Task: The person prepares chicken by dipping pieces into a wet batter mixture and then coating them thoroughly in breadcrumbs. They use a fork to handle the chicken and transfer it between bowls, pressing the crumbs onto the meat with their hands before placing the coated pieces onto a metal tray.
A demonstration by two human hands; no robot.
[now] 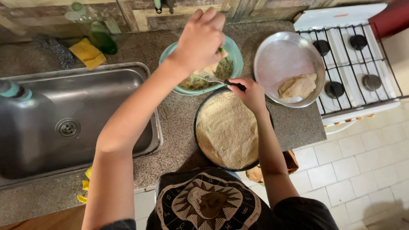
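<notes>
Both hands at green bowl (232, 53) of egg mix.
Left hand (200, 40) pinches cutlet over it; right hand (251, 93) grips fork (211, 78). Breadcrumb pan (202, 106) in front, metal plate (272, 51) with breaded cutlet (298, 86) right.

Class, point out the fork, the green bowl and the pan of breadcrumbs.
fork (211, 78), head view, on its metal neck.
green bowl (235, 57), head view, on its right rim.
pan of breadcrumbs (226, 132), head view, on the crumbs.

Left hand (200, 40): upper centre of frame, arm extended from lower left, fingers curled inward, knuckles up. Right hand (251, 93): centre frame, forearm rising from lower right, fingers clenched.
</notes>
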